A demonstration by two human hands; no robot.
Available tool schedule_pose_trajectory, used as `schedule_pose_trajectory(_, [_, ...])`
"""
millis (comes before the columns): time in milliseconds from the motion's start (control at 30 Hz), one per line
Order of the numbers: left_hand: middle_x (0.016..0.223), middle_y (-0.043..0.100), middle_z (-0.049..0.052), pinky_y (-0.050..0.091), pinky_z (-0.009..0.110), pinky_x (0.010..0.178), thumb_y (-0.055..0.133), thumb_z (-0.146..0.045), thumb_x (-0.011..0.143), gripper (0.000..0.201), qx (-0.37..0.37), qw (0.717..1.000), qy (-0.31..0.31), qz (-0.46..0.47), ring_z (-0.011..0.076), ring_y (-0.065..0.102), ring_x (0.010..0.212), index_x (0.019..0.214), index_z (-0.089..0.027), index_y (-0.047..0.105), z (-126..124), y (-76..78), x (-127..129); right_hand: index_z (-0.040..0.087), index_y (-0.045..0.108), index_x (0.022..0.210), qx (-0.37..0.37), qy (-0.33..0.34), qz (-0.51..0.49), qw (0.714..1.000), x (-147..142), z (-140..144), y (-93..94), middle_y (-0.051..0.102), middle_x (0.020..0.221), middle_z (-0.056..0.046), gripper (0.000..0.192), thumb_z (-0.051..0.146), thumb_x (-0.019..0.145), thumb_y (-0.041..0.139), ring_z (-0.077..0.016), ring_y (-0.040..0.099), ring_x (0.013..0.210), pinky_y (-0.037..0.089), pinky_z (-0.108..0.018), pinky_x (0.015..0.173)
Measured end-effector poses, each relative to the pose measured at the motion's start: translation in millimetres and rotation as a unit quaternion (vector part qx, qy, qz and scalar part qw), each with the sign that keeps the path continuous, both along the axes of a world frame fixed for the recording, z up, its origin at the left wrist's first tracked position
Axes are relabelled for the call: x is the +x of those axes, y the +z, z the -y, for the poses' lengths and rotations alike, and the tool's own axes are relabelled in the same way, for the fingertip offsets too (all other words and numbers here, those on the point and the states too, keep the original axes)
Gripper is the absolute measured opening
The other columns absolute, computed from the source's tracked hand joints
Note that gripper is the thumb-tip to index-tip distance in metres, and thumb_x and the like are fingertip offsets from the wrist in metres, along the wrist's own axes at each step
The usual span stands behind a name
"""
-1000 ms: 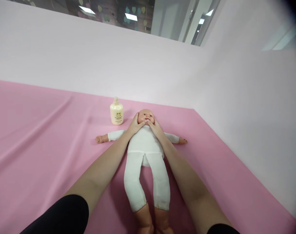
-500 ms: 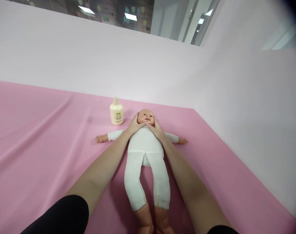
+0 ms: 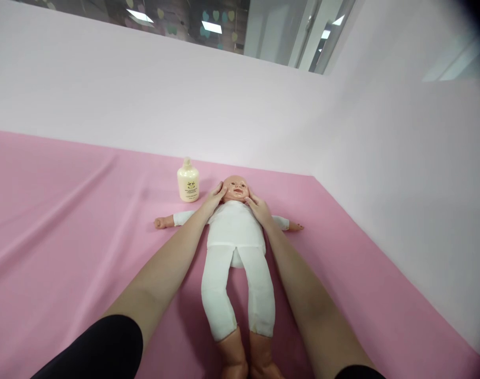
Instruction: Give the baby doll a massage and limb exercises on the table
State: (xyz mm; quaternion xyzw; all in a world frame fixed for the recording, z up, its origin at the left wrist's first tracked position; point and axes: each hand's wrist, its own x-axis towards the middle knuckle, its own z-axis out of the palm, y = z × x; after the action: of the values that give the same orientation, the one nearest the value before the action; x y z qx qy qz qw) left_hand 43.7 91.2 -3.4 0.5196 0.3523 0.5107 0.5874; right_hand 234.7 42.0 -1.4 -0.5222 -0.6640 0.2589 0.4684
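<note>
Both thumbs have slid from the mouth out to the cheeks; the left hand (image 3: 212,202) and right hand (image 3: 258,208) cup the doll (image 3: 235,231) head in an open grip, the doll supine on the pink surface (image 3: 66,210) beside a lotion bottle (image 3: 188,181)

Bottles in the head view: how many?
1. A cream lotion bottle stands upright on the pink sheet, beside the baby doll near its head, just beyond the left hand. Nothing suggests another hidden one.
</note>
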Motion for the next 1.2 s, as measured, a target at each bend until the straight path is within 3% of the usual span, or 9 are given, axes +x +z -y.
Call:
schedule_pose_trajectory(67, [0.151,0.026,0.01,0.034,0.033,0.108,0.063,-0.041,0.081,0.079,0.023,1.0,-0.004,-0.018,0.0247,0.035,0.135,0.146,-0.016,0.025,3.0,0.7,1.0,0.023,0.04,0.139,-0.012,0.009,-0.017,1.0,-4.1,2.3,2.4,0.058,0.128,-0.004,0.063,0.044,0.082,0.055,-0.0214,0.05,0.122,0.035,-0.039,0.107])
schedule_pose_trajectory(167, [0.153,0.018,0.01,0.032,0.032,0.109,0.079,-0.028,0.064,0.106,0.055,0.997,-0.021,-0.053,0.0255,0.028,0.138,0.148,-0.017,0.016,6.5,0.5,2.7,0.022,0.027,0.145,-0.059,0.041,-0.062,0.996,-9.2,6.5,6.9,0.06,0.125,-0.006,0.082,0.042,0.076,0.065,-0.0212,0.058,0.112,0.043,-0.038,0.101])
schedule_pose_trajectory(267, [0.153,0.017,0.012,0.034,0.034,0.108,0.082,-0.018,0.055,0.119,0.05,0.998,-0.04,-0.027,0.0266,0.03,0.137,0.149,-0.017,0.008,7.1,-0.2,3.3,0.022,0.02,0.147,-0.086,0.044,-0.062,0.993,-8.7,7.9,8.2,0.063,0.12,-0.007,0.088,0.043,0.074,0.066,-0.0214,0.062,0.104,0.046,-0.04,0.097])
schedule_pose_trajectory(367, [0.153,0.02,0.011,0.033,0.035,0.109,0.08,-0.014,0.056,0.115,0.016,0.998,-0.054,0.015,0.0272,0.031,0.136,0.148,-0.019,0.012,5.8,-0.1,1.0,0.022,0.018,0.147,-0.096,0.05,-0.066,0.992,-3.7,5.1,5.3,0.06,0.125,-0.007,0.09,0.044,0.074,0.066,-0.0227,0.059,0.11,0.043,-0.042,0.1])
schedule_pose_trajectory(500, [0.151,0.026,0.008,0.034,0.032,0.108,0.072,-0.005,0.054,0.107,-0.03,0.994,-0.066,0.078,0.0258,0.034,0.135,0.147,-0.02,0.021,3.3,-0.3,-3.1,0.024,0.026,0.145,-0.091,0.1,-0.15,0.979,2.5,-3.0,-1.4,0.04,0.145,-0.003,0.088,0.039,0.07,0.07,-0.0217,0.041,0.131,0.035,-0.036,0.109])
schedule_pose_trajectory(600, [0.149,0.031,0.007,0.038,0.033,0.106,0.061,0.002,0.053,0.103,-0.057,0.99,-0.061,0.111,0.0256,0.042,0.13,0.146,-0.02,0.023,1.5,-1.9,-3.3,0.027,0.033,0.142,-0.09,0.114,-0.185,0.972,5.0,-9.5,-5.7,0.032,0.149,0.0,0.079,0.035,0.071,0.066,-0.0204,0.033,0.136,0.032,-0.036,0.111])
schedule_pose_trajectory(767, [0.146,0.037,0.006,0.04,0.034,0.104,0.055,0.003,0.053,0.103,-0.063,0.992,-0.059,0.092,0.0271,0.044,0.128,0.147,-0.022,0.022,1.9,-2.3,-1.0,0.026,0.034,0.141,-0.076,0.076,-0.155,0.982,5.2,-12.5,-8.5,0.039,0.145,-0.001,0.073,0.029,0.073,0.062,-0.0187,0.036,0.134,0.03,-0.037,0.112])
schedule_pose_trajectory(1000, [0.154,0.017,0.005,0.033,0.031,0.109,0.07,-0.004,0.054,0.108,0.002,0.998,-0.051,0.026,0.0258,0.024,0.139,0.148,-0.021,0.018,6.6,0.9,-1.3,0.027,0.018,0.147,-0.086,0.102,-0.121,0.984,-1.2,0.4,-0.3,0.035,0.147,-0.005,0.091,0.04,0.072,0.069,-0.0231,0.05,0.123,0.039,-0.039,0.107])
schedule_pose_trajectory(1200, [0.153,0.022,0.004,0.038,0.031,0.106,0.054,0.002,0.052,0.104,-0.028,0.996,-0.061,0.053,0.0254,0.037,0.133,0.148,-0.021,0.018,2.1,-1.4,-2.1,0.028,0.021,0.146,-0.081,0.082,-0.106,0.988,-0.7,-1.5,-1.3,0.033,0.149,-0.002,0.09,0.042,0.071,0.07,-0.0223,0.042,0.13,0.033,-0.039,0.11])
